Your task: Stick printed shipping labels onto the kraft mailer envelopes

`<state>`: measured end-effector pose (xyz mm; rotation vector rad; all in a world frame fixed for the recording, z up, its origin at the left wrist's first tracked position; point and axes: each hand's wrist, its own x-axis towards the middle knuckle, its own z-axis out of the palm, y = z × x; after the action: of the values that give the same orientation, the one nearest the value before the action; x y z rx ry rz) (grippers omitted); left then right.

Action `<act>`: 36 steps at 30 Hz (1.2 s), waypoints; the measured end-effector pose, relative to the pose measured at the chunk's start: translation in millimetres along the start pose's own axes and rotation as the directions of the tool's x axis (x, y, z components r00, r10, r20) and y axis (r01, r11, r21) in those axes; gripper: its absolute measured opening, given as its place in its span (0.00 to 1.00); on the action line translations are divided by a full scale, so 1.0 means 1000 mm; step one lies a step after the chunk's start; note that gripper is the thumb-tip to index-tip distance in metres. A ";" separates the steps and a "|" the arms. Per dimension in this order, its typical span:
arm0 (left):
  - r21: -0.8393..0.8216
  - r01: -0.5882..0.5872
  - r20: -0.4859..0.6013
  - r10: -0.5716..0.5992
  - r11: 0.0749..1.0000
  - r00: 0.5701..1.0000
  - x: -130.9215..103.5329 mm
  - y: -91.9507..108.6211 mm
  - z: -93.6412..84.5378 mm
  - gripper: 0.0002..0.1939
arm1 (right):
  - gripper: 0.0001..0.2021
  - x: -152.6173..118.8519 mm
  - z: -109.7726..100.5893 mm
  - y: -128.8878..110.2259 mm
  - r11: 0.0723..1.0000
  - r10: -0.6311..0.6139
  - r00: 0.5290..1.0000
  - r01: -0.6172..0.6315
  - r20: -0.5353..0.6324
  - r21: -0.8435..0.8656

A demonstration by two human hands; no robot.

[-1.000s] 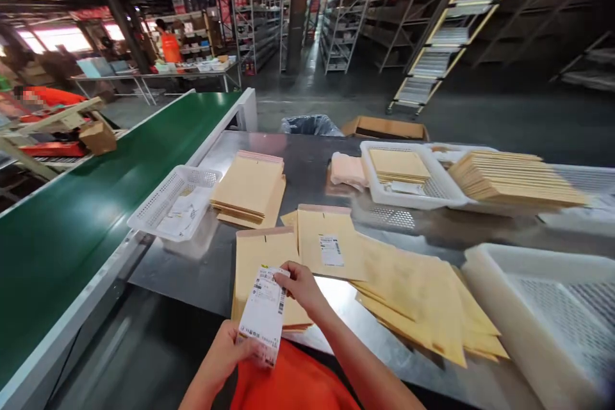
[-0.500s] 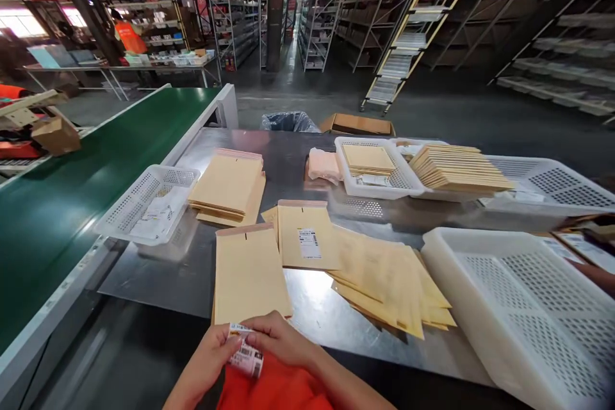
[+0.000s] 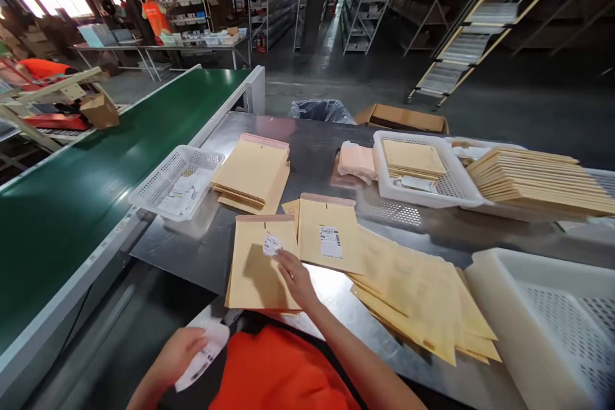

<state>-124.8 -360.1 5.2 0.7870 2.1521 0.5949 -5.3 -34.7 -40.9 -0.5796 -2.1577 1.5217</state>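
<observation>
While a small label (image 3: 271, 243) is pinched by the right hand (image 3: 296, 278) at the front envelope (image 3: 247, 269), a curled paper slip (image 3: 209, 351) is gripped in the left hand (image 3: 180, 353). Whether the label is stuck down yet cannot be told. The neighbouring envelope (image 3: 311, 230) is already labelled; the back stack (image 3: 252, 170) is left bare on top.

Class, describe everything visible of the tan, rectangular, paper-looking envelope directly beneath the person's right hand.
The tan, rectangular, paper-looking envelope has a pinkish strip along its far edge and a short black mark just below that. It lies flat atop a pile of similar tan envelopes on the dark, metal-looking table. The right hand, holding a small white printed paper label, shades it; whether the label touches it is unclear.
</observation>
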 end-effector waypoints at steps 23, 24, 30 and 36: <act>0.480 -0.233 0.326 0.075 0.846 0.942 0.104 0.062 0.047 0.16 | 0.47 -0.033 0.053 0.066 0.572 -0.159 0.793 0.559 0.588 -0.600; 0.475 -0.228 0.318 0.076 0.850 0.945 0.105 0.063 0.048 0.17 | 0.51 -0.040 0.051 0.067 0.579 -0.163 0.766 0.584 0.621 -0.569; 0.445 -0.190 0.263 0.075 0.875 0.962 0.094 0.068 0.040 0.14 | 0.39 -0.052 0.066 0.049 0.534 -0.033 0.859 0.447 0.511 -0.718; 0.297 -0.267 0.007 0.278 0.917 0.961 0.049 0.075 0.032 0.18 | 0.10 -0.038 0.017 -0.014 0.716 -0.017 0.901 0.313 0.433 -0.623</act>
<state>-99.9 -268.4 8.8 1.2649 2.2098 0.4302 15.3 -73.7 -36.7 -0.2685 -3.0181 0.7314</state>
